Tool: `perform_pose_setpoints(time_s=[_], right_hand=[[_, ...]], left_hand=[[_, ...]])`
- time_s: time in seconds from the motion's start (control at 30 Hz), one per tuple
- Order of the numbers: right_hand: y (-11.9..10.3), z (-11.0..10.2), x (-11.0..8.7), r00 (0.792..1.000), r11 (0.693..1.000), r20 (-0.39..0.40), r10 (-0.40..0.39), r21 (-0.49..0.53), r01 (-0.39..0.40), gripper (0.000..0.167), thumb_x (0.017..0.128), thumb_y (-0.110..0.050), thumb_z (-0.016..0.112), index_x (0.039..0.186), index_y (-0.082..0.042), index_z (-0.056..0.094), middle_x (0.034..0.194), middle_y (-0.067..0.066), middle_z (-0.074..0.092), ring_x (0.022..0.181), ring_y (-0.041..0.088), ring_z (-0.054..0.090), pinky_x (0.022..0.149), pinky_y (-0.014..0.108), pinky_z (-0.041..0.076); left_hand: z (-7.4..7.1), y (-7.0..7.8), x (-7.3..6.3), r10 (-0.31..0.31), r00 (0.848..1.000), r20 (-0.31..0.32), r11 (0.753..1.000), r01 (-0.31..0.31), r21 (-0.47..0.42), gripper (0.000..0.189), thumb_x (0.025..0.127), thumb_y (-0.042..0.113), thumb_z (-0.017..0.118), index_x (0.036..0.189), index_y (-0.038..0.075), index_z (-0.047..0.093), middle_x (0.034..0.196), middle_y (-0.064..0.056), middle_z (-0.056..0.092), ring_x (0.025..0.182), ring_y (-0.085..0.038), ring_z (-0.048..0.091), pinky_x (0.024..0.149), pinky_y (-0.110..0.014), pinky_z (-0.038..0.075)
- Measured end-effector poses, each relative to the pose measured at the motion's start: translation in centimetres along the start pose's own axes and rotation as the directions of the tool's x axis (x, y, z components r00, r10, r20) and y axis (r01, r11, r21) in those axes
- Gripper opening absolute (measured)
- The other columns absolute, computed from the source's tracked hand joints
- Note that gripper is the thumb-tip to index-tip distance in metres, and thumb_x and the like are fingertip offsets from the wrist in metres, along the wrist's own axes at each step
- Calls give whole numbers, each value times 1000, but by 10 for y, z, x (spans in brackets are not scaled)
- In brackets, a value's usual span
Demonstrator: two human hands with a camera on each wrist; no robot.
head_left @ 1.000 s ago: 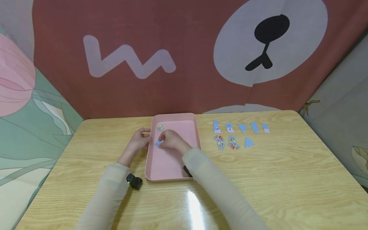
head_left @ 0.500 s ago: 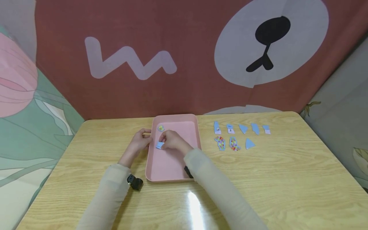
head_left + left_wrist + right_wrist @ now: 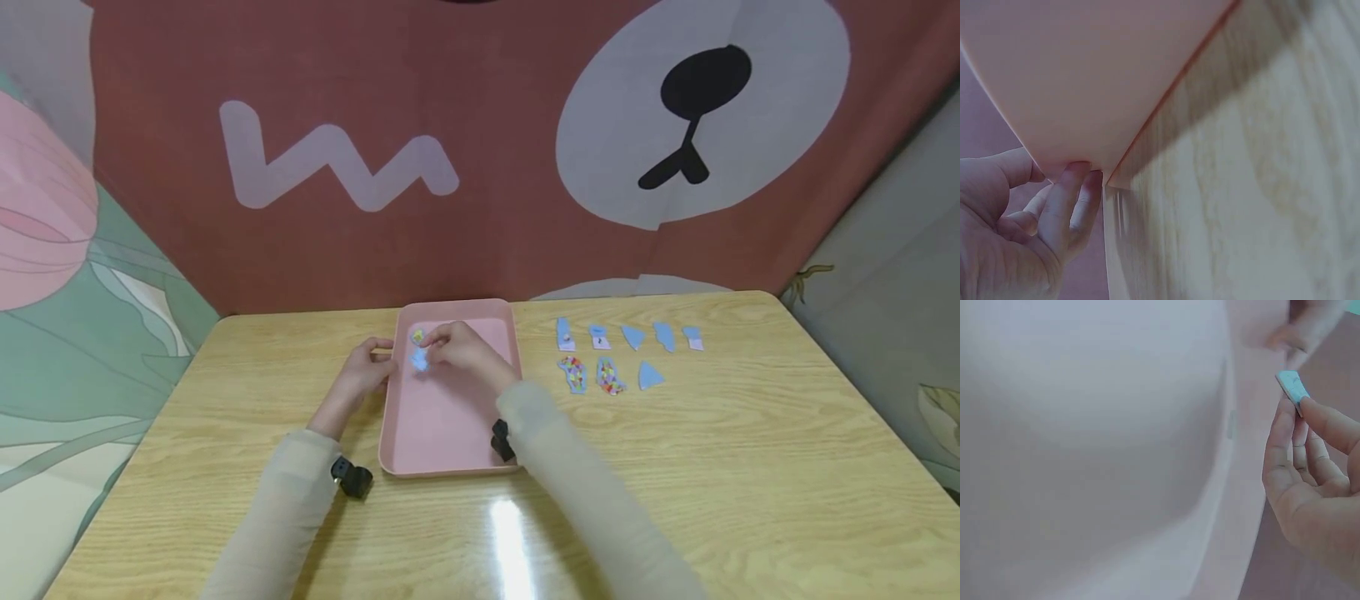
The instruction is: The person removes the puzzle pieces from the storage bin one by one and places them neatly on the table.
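A pink tray lies on the wooden table. My left hand holds its left wall; in the left wrist view, fingertips press the outside while another digit passes behind the rim. Over the tray's upper left part, my right hand pinches a small blue flat piece, like a puzzle piece. The right wrist view shows that piece tilted between thumb and fingertips. Just beyond it, inside the tray's upper left corner, lies a small yellow-patterned piece, partly close to the fingers.
Right of the tray, several flat pieces lie in two rows: blue ones such as a triangular piece, and multicoloured ones such as a patterned piece. A red-brown printed backdrop stands behind the table.
My right hand has moved away from me within the tray, carrying the blue piece up towards the yellow-patterned one. The left hand stays at the tray's left wall.
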State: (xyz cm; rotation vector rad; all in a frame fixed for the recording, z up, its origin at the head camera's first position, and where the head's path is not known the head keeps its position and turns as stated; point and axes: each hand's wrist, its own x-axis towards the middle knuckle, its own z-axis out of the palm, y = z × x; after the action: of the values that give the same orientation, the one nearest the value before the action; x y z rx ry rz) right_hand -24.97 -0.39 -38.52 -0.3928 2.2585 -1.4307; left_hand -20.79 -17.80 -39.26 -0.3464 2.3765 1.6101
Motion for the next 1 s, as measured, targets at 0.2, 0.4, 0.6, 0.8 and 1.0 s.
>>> perform_pose_setpoints(time_s=[0.2, 0.4, 0.6, 0.8, 1.0], right_hand=[[-9, -17, -10, 999, 999, -17, 38, -8, -38, 31, 90, -7, 59, 120, -4, 66, 122, 10, 66, 90, 10, 60, 82, 21, 52], [-9, -38, -17, 997, 995, -51, 64, 85, -60, 33, 90, -5, 60, 122, 0, 64, 126, 15, 63, 96, 14, 63, 89, 28, 55], [-2, -67, -28, 997, 988, -45, 56, 148, -49, 38, 91, -7, 58, 128, 4, 56, 130, 19, 57, 100, 17, 62, 96, 33, 52], [10, -94, -37, 997, 981, -56, 56, 188, -44, 41, 94, -9, 54, 132, 6, 49, 130, 20, 54, 115, 29, 57, 104, 38, 46], [26, -120, -43, 994, 978, -84, 62, 203, -44, 40, 95, -8, 52, 132, 9, 47, 116, 13, 56, 107, 25, 59, 105, 42, 45]], left_hand=[[-1, -3, 1, 8, 1000, -2, 1000, -8, -16, 48, 92, 3, 47, 139, -3, 38, 133, -32, 50, 80, -15, 63, 68, -25, 55], [0, -3, 1, 13, 1000, -1, 1000, -13, -9, 50, 90, 2, 47, 138, -3, 38, 132, -31, 50, 81, -17, 63, 70, -25, 56], [-1, 0, 0, 12, 1000, -4, 1000, -12, 5, 50, 89, 2, 47, 139, -2, 38, 132, -30, 51, 82, -17, 63, 69, -24, 55], [-1, 1, 0, 9, 1000, -7, 1000, -9, 6, 50, 89, 2, 47, 138, -2, 38, 131, -30, 51, 80, -16, 62, 68, -23, 54], [0, 0, 1, 9, 1000, -12, 1000, -9, 14, 50, 89, 2, 47, 138, -2, 39, 131, -30, 51, 78, -14, 61, 65, -22, 53]])
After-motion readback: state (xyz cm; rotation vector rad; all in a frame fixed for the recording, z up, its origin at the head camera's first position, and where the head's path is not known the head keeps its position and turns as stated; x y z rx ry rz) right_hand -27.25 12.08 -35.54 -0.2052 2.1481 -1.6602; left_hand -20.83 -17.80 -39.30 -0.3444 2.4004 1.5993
